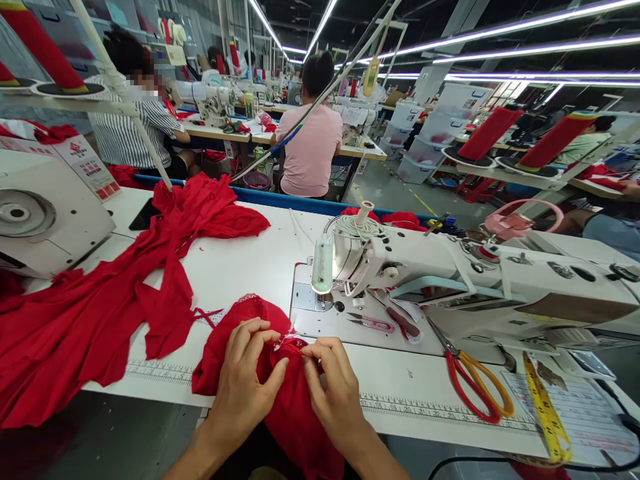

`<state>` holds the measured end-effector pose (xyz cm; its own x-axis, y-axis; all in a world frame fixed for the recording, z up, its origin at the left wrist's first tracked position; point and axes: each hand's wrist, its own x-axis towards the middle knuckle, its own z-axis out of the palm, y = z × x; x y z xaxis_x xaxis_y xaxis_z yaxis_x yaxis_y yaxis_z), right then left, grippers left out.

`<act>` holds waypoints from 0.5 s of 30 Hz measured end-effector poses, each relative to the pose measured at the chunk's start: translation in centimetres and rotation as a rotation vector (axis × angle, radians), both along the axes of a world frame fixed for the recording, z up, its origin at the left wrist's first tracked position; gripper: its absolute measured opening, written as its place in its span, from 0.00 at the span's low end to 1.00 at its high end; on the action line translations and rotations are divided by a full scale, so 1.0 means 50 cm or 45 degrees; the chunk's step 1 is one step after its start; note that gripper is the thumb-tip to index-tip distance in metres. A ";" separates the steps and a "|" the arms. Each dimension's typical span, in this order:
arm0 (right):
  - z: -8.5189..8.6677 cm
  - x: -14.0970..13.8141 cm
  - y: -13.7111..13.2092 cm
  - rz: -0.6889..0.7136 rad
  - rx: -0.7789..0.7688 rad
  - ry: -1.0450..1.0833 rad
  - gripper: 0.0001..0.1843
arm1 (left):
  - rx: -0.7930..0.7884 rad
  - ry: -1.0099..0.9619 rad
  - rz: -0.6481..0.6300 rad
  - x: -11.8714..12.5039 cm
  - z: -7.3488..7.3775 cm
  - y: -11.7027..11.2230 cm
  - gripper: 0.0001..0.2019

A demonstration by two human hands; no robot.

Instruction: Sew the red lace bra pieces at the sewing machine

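A red garment piece (pixel 305 420) with a white printed patch at its seam lies at the table's front edge and hangs down over it. My left hand (pixel 245 380) is curled over its left side, fingers and thumb bearing on the cloth with a fold between them. With thumb and fingertips, my right hand (pixel 333 383) pinches the cloth's edge just right of the white patch. The sewing machine (pixel 415 260) stands behind and to the right, its needle area beyond my hands. What lies under my fingers is hidden.
Thread snips (pixel 371 323), a dark-handled tool (pixel 403 321) and large scissors (pixel 475 387) lie on the right. A yellow measuring tape (pixel 547 413) rests on papers. Red fabric (pixel 150 287) is heaped on the left. Co-workers sit beyond the table.
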<state>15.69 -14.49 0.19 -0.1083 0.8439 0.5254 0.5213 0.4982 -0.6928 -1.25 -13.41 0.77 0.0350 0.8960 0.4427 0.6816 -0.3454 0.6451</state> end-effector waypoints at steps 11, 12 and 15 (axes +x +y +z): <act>0.076 0.036 0.054 0.198 0.272 -0.548 0.17 | 0.470 0.436 -0.032 0.003 0.008 0.000 0.12; 0.075 0.030 0.059 0.217 0.273 -0.584 0.15 | 0.469 0.459 -0.050 0.005 0.011 -0.002 0.12; 0.073 0.014 0.056 0.161 0.391 -0.673 0.15 | 0.440 0.538 -0.109 0.006 0.016 0.000 0.16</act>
